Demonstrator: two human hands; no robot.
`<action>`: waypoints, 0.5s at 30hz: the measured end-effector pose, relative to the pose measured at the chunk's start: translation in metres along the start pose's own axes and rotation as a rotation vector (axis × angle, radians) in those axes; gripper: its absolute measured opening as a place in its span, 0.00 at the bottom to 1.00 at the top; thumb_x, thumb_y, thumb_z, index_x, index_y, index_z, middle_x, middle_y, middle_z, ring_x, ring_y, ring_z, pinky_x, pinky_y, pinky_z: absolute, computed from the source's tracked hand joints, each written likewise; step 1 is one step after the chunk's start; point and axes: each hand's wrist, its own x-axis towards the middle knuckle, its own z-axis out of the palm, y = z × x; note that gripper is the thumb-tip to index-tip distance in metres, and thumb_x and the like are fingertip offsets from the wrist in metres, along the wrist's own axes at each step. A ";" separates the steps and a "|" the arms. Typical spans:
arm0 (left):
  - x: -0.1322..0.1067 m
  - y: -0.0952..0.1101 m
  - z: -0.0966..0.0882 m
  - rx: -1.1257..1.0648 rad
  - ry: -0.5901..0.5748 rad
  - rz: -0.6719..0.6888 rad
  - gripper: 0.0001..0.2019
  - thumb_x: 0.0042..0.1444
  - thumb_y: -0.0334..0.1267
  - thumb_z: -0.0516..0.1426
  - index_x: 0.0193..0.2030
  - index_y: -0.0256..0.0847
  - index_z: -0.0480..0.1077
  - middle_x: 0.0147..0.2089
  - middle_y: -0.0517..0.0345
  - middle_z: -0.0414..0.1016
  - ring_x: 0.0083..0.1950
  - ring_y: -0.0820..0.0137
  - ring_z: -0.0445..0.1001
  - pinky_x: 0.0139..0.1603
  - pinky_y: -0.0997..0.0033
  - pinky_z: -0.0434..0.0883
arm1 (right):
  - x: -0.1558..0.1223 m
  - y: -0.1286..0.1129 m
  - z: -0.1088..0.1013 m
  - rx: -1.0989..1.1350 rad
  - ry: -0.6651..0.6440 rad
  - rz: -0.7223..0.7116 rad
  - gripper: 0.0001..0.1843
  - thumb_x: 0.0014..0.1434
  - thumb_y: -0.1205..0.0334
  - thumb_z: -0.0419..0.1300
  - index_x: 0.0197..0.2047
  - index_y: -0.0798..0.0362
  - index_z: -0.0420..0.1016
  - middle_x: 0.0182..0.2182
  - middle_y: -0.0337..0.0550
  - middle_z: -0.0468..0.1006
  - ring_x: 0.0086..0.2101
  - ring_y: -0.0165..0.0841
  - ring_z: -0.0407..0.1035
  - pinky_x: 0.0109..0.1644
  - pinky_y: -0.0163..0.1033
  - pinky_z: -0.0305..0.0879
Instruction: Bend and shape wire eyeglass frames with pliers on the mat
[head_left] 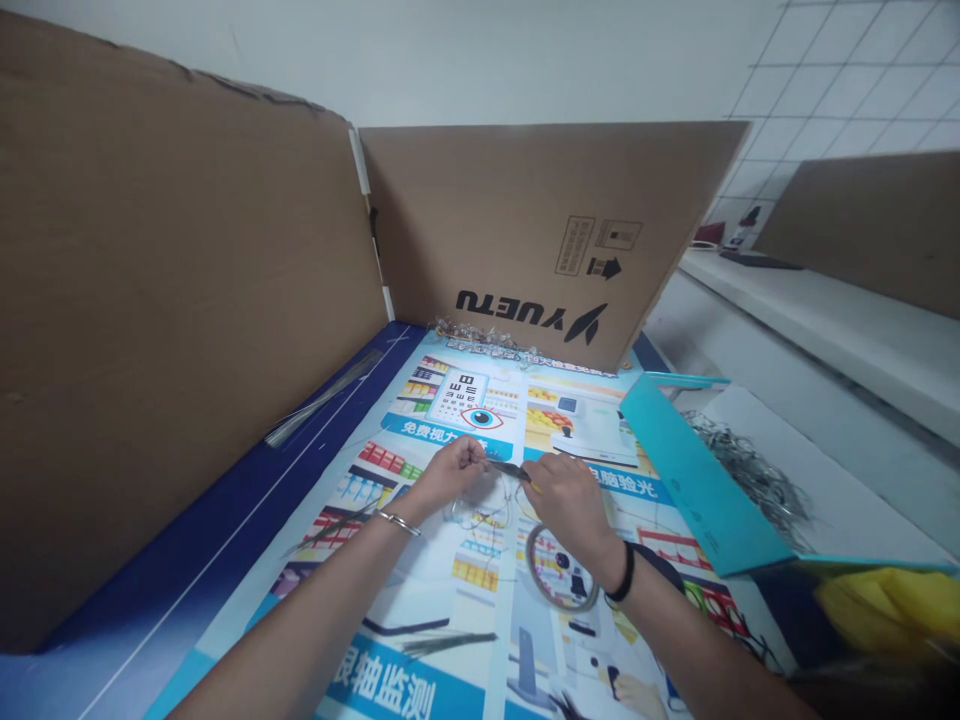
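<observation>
My left hand [452, 474] is closed in a pinch on a thin wire piece, a bangle on its wrist. Just to its right, my right hand [564, 497] is closed around small pliers [511, 469] with a dark nose and yellow handle, the nose pointing left at the left fingertips. Thin wire loops hang below the hands. A coil of wire [556, 568] lies on the printed poster [465, 420] under my right wrist, which wears a black band.
Cardboard walls [172, 300] stand at left and behind, the back one printed YUETU. Bundles of straight wires [322, 398] lie at left and near front [448, 643]. A teal box lid [694, 480] with tangled wire scraps [750, 475] sits at right. Yellow cloth [885, 610] lies bottom right.
</observation>
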 end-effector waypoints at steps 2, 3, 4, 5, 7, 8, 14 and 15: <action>0.000 0.003 0.000 -0.017 0.001 -0.019 0.05 0.49 0.35 0.56 0.32 0.39 0.62 0.25 0.65 0.64 0.22 0.78 0.58 0.21 0.79 0.56 | 0.000 0.000 0.000 0.009 -0.006 0.005 0.04 0.56 0.62 0.59 0.35 0.49 0.74 0.29 0.41 0.73 0.35 0.33 0.63 0.40 0.38 0.48; 0.000 0.003 0.000 -0.022 0.000 -0.025 0.06 0.49 0.35 0.56 0.32 0.39 0.62 0.25 0.65 0.64 0.22 0.78 0.58 0.21 0.79 0.57 | 0.000 -0.001 0.000 0.013 -0.009 0.008 0.04 0.56 0.62 0.59 0.34 0.49 0.75 0.29 0.41 0.73 0.35 0.33 0.63 0.40 0.38 0.48; 0.000 0.003 0.000 -0.026 -0.001 -0.028 0.06 0.49 0.35 0.56 0.32 0.39 0.62 0.25 0.65 0.64 0.23 0.78 0.58 0.21 0.79 0.57 | 0.000 -0.001 0.001 0.017 -0.013 0.009 0.04 0.56 0.62 0.59 0.34 0.49 0.75 0.29 0.41 0.73 0.35 0.33 0.63 0.40 0.38 0.48; 0.000 0.003 -0.001 -0.030 -0.003 -0.028 0.06 0.49 0.36 0.56 0.32 0.39 0.62 0.26 0.65 0.64 0.23 0.78 0.58 0.21 0.79 0.57 | 0.000 -0.001 0.001 0.020 -0.016 0.009 0.04 0.56 0.62 0.59 0.35 0.49 0.75 0.29 0.41 0.73 0.35 0.33 0.63 0.40 0.38 0.48; 0.000 0.002 -0.002 -0.041 -0.004 -0.017 0.06 0.49 0.36 0.56 0.32 0.39 0.63 0.26 0.64 0.65 0.24 0.77 0.59 0.22 0.79 0.56 | -0.001 -0.001 0.002 0.026 -0.020 0.009 0.04 0.56 0.62 0.59 0.35 0.49 0.75 0.29 0.41 0.73 0.34 0.33 0.63 0.40 0.38 0.48; 0.000 0.001 -0.002 -0.046 -0.004 -0.011 0.06 0.49 0.36 0.57 0.32 0.39 0.63 0.27 0.63 0.66 0.25 0.77 0.60 0.23 0.79 0.56 | -0.001 -0.001 0.002 0.028 -0.019 0.009 0.04 0.56 0.62 0.59 0.35 0.49 0.75 0.29 0.41 0.73 0.34 0.33 0.62 0.40 0.38 0.48; -0.001 0.001 -0.004 -0.003 -0.014 0.025 0.06 0.50 0.36 0.56 0.31 0.38 0.62 0.27 0.64 0.64 0.27 0.77 0.60 0.26 0.77 0.57 | 0.001 0.003 0.002 0.003 -0.029 -0.093 0.04 0.56 0.64 0.58 0.35 0.50 0.74 0.29 0.41 0.71 0.35 0.34 0.60 0.40 0.39 0.47; -0.001 0.001 -0.004 0.001 -0.025 0.022 0.06 0.51 0.36 0.56 0.31 0.38 0.62 0.27 0.64 0.63 0.26 0.77 0.59 0.26 0.77 0.56 | 0.001 0.004 0.001 -0.007 -0.030 -0.116 0.04 0.56 0.64 0.58 0.35 0.51 0.74 0.29 0.42 0.70 0.35 0.34 0.59 0.40 0.40 0.47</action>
